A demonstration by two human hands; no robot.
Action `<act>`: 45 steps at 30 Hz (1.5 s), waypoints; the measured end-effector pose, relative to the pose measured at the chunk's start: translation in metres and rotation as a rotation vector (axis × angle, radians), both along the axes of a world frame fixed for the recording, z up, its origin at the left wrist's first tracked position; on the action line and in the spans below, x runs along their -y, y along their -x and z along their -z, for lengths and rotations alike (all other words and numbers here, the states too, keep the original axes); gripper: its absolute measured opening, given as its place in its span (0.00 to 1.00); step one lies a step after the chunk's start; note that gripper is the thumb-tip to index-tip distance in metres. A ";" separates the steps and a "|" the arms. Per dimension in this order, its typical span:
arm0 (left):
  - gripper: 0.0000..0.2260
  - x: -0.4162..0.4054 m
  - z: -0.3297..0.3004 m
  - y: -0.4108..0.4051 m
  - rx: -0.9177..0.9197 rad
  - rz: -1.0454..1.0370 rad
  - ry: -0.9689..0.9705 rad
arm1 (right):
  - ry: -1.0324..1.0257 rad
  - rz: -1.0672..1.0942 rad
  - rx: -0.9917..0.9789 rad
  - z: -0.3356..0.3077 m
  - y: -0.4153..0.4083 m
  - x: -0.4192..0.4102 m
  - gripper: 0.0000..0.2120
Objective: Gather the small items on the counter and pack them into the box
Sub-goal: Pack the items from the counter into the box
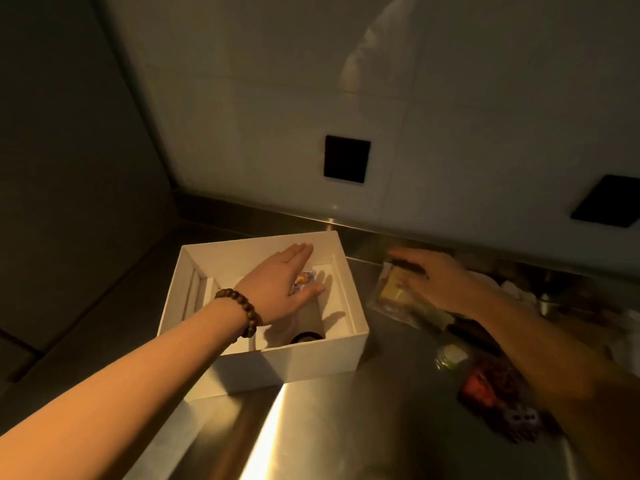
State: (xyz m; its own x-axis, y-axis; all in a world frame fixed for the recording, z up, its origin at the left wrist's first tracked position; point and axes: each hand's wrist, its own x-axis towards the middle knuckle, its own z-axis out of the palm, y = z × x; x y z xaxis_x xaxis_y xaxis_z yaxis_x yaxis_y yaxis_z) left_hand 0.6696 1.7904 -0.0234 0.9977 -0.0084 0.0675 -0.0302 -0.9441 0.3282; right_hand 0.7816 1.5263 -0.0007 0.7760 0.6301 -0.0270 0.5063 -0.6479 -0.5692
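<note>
Head view. White box standing open near the worktop's rear edge. Left hand, beaded bracelet on its wrist, spread over the box interior with fingers straight, above a dark cylinder and a small colourful packet lying inside. Right hand, blurred, grips a clear packet just beside the box's right wall. More small items lie toward the worktop's right edge.

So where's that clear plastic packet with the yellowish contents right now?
The clear plastic packet lies on the steel counter just right of the white cardboard box, under the right hand.
</note>
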 end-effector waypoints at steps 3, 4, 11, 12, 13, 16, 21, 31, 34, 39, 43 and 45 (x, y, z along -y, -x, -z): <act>0.34 0.054 -0.015 -0.007 0.120 0.039 0.058 | 0.043 0.098 -0.014 0.017 -0.008 0.056 0.20; 0.33 0.072 -0.017 -0.009 0.149 0.061 0.079 | 0.058 0.125 -0.031 0.026 -0.008 0.073 0.20; 0.31 0.192 0.025 -0.023 0.038 0.223 0.122 | 0.312 0.053 0.017 0.098 0.022 0.118 0.18; 0.32 0.201 0.037 -0.024 -0.029 0.215 0.090 | 0.340 0.013 0.062 0.108 0.027 0.116 0.18; 0.32 0.207 0.049 -0.023 -0.081 0.203 0.052 | 0.367 -0.009 0.111 0.116 0.031 0.113 0.18; 0.33 0.213 0.072 -0.021 -0.124 0.166 -0.017 | 0.453 0.015 0.192 0.133 0.036 0.106 0.17; 0.35 0.207 0.071 -0.019 -0.112 0.093 0.073 | 0.289 0.048 0.103 0.117 0.031 0.101 0.21; 0.29 0.171 0.010 -0.043 0.146 0.053 0.242 | -0.356 0.111 -0.037 0.023 0.011 0.054 0.25; 0.22 0.165 0.002 -0.051 0.216 0.035 0.259 | -0.433 0.076 -0.124 0.020 0.000 0.053 0.21; 0.22 0.151 -0.005 -0.056 0.242 -0.011 0.316 | -0.224 0.264 0.021 0.043 -0.051 0.084 0.21; 0.23 0.133 -0.006 -0.054 0.263 -0.069 0.315 | 0.205 0.287 0.118 0.074 -0.082 0.108 0.29; 0.22 0.122 -0.005 -0.052 0.275 -0.086 0.302 | 0.319 0.254 0.115 0.087 -0.089 0.108 0.30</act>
